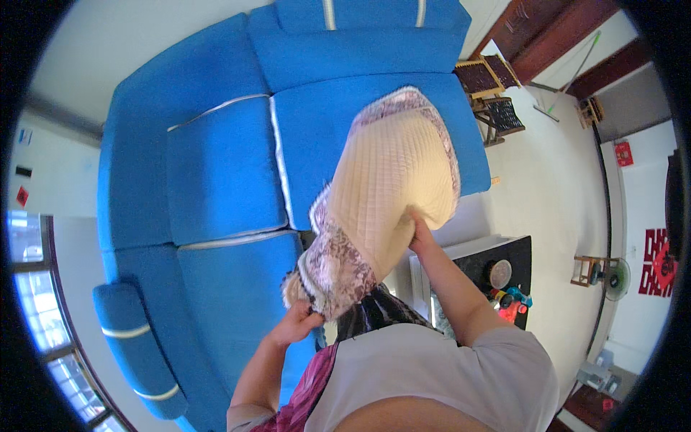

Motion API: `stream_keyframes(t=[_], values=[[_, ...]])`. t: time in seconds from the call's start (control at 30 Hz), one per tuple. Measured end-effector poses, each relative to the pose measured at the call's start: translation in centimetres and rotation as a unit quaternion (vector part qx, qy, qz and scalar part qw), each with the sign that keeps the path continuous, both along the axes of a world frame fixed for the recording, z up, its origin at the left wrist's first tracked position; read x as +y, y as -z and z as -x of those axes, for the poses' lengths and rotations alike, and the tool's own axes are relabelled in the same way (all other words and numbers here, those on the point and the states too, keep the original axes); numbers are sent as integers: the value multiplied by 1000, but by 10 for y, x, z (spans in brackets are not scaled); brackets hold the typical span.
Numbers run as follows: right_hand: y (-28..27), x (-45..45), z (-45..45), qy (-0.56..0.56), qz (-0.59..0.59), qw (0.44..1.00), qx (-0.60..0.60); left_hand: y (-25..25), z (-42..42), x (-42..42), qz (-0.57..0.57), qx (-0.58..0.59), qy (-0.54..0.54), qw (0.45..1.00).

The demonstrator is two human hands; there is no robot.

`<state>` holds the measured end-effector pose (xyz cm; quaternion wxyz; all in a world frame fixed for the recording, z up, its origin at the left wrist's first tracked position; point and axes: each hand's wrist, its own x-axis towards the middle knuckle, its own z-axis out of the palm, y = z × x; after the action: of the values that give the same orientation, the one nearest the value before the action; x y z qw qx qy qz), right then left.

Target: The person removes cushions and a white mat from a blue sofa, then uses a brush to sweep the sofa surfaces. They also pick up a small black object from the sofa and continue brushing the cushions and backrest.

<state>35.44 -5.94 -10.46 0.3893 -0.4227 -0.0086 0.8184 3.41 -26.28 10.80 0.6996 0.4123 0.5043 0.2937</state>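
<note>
A quilted cream cloth cover (386, 178) with a purple-and-white patterned border hangs between my two hands over the blue sofa. My left hand (297, 322) grips its bunched, fringed end, low in front of my body. My right hand (420, 233) pinches the cream middle near the right side, pulling folds into the fabric. The far end of the cover reaches out above the sofa seat (313, 140). Part of the border is bunched between the hands, so its full shape is hidden.
The blue corner sofa (227, 178) wraps around the front and left. At right stands a low black-topped table (518, 254) with a round container (499, 274) and several bottles (510, 308). Beyond are folding stools (499, 116), a floor squeegee (548, 112) and a fan (615, 278).
</note>
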Motion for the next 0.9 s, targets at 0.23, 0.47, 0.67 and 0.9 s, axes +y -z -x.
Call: stream_keyframes(t=[0.23, 0.47, 0.67, 0.9], values=[[-158, -103, 151, -201, -97, 964, -146, -21, 43, -193, 45, -13, -336, 941], [-221, -279, 203, -538, -532, 619, -212, -10, 17, -380, 102, 38, -524, 845], [-253, -334, 259, -632, -495, 595, -39, 16, -11, -467, 83, 67, -543, 833], [-277, -316, 325, -561, -386, 715, -159, 30, -72, -520, 46, 58, -704, 707]])
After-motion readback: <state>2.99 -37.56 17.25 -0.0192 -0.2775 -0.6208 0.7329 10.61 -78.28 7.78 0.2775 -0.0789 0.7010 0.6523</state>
